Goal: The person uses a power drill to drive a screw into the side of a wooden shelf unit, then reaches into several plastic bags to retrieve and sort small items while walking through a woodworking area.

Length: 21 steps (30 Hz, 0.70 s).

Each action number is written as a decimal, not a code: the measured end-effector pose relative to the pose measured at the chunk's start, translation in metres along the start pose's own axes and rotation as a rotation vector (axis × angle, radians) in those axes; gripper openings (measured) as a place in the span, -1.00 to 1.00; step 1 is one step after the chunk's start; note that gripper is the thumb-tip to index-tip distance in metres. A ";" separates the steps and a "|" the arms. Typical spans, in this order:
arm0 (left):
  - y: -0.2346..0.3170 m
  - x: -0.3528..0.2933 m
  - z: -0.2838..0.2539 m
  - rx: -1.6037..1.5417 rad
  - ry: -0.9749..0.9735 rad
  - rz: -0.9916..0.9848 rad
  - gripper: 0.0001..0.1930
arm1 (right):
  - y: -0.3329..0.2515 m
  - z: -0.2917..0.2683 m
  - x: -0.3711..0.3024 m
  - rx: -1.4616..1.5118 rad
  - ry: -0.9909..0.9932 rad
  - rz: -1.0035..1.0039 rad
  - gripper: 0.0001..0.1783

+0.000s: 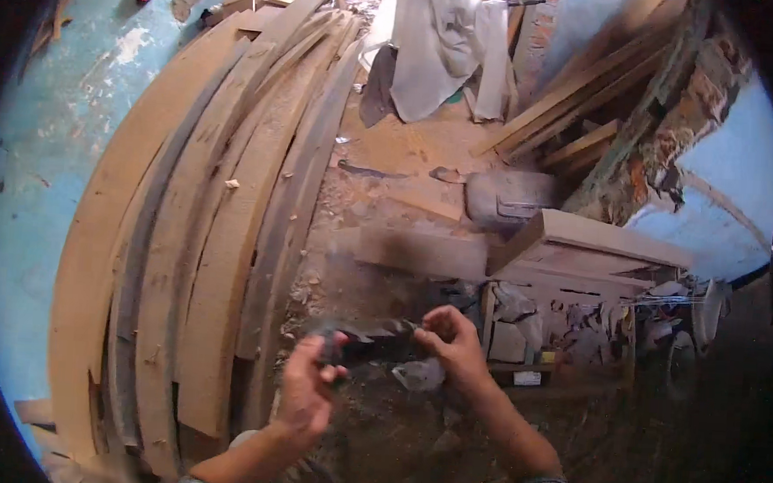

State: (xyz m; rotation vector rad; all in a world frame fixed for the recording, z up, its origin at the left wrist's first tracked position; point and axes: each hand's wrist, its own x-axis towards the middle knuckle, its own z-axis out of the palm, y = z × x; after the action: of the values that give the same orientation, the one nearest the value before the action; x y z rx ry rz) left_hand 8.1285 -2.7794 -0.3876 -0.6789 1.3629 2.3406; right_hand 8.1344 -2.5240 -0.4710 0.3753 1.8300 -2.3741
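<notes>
Stretched between my two hands is a dark, blackish strip-like thing [374, 339] with a few shiny spots; blur hides its exact kind. My left hand [307, 382] has its fingers curled round the strip's left end. At the opposite end, my right hand [456, 346] pinches it between thumb and fingers, slightly higher. The strip is held up in the air, over a dusty, dark floor area. Below it, close to my right hand, lies a crumpled pale, see-through piece [419, 374], perhaps plastic.
Long wooden boards [216, 329] lean along the blue wall at left. A wooden bench or shelf [596, 239] with cluttered compartments stands at right. Farther off are a dusty grey case [511, 197], a hanging whitish cloth [440, 47] and stacked timber [577, 103].
</notes>
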 end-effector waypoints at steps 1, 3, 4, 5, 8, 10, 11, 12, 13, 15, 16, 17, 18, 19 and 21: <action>-0.003 0.011 -0.001 0.001 -0.019 0.003 -0.69 | 0.008 -0.005 0.012 -0.007 -0.047 -0.065 -0.74; -0.012 0.025 -0.008 -0.039 -0.023 0.282 -0.62 | 0.021 -0.016 0.028 -0.130 -0.071 -0.173 -0.73; -0.017 0.035 -0.012 -0.043 -0.040 0.320 -0.58 | 0.025 -0.025 0.032 -0.253 -0.044 -0.208 -0.73; -0.019 0.035 -0.017 -0.031 -0.042 0.337 -0.54 | 0.030 -0.033 0.028 -0.263 -0.008 -0.258 -0.76; -0.008 0.060 -0.011 0.004 -0.099 0.344 -0.53 | 0.000 -0.072 0.026 -0.383 0.095 -0.357 -0.75; 0.004 0.070 -0.024 0.022 -0.132 0.326 -0.52 | -0.015 -0.084 0.025 -0.389 0.080 -0.426 -0.69; 0.002 0.080 -0.031 -0.002 -0.127 0.255 -0.53 | -0.014 -0.096 0.021 -0.455 0.101 -0.432 -0.67; 0.002 0.081 -0.034 -0.032 -0.117 0.188 -0.53 | -0.017 -0.102 0.013 -0.454 0.103 -0.417 -0.67; 0.000 0.082 -0.031 -0.028 -0.104 0.168 -0.53 | -0.016 -0.110 0.005 -0.416 0.138 -0.356 -0.69; -0.006 0.073 -0.032 0.045 -0.096 0.265 -0.54 | 0.005 -0.129 -0.007 -0.379 0.161 -0.288 -0.70; -0.011 0.074 -0.033 0.085 -0.112 0.272 -0.58 | 0.023 -0.148 -0.007 -0.481 0.168 -0.265 -0.70; -0.018 0.081 -0.036 0.075 -0.119 0.260 -0.58 | 0.045 -0.167 -0.007 -0.585 0.179 -0.235 -0.70; -0.020 0.088 -0.042 0.123 -0.124 0.222 -0.59 | 0.068 -0.177 -0.002 -0.779 0.169 -0.164 -0.53; -0.014 0.089 -0.049 0.174 -0.122 0.198 -0.59 | 0.086 -0.169 0.007 -0.769 0.154 -0.176 -0.53; -0.014 0.088 -0.054 0.154 -0.149 0.153 -0.60 | 0.109 -0.156 0.012 -1.134 0.226 -0.403 -0.26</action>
State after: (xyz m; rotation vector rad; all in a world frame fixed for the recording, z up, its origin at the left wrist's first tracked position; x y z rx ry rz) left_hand 8.0757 -2.8147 -0.4701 -0.3595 1.5555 2.3170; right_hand 8.1686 -2.4013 -0.6126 0.1286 3.1582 -1.0669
